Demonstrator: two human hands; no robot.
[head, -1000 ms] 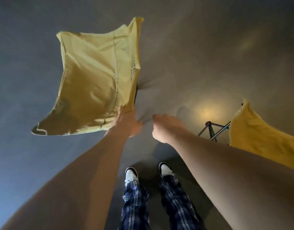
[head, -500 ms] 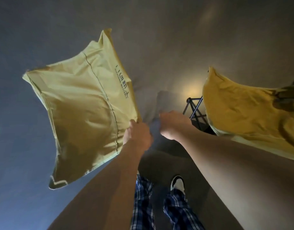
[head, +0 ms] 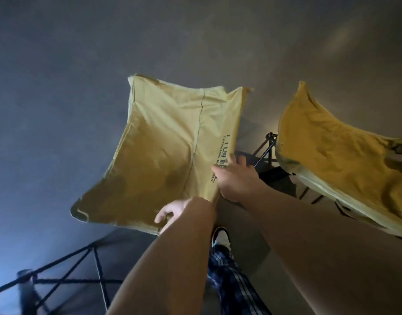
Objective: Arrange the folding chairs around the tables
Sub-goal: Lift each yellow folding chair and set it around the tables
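A pale yellow fabric chair seat point(head: 166, 155) with black lettering hangs in the air in front of me, spread open. My left hand point(head: 172, 212) grips its near bottom edge. My right hand point(head: 235, 178) holds its right edge by the lettering. A black folding frame point(head: 66, 271) with crossed rods stands bare at the lower left, below the cloth. On the right stands a second folding chair point(head: 332, 162) with a darker yellow seat on a black frame point(head: 267, 151).
The floor point(head: 59, 87) is dim grey concrete with a lamp glare near the right chair. My legs in plaid trousers point(head: 232, 276) and one white shoe point(head: 221, 235) show below my arms.
The fabric seat swung from my left to the middle. My left hand shifted to its bottom edge and my right hand took hold of its right edge. The bare frame came into view at lower left.
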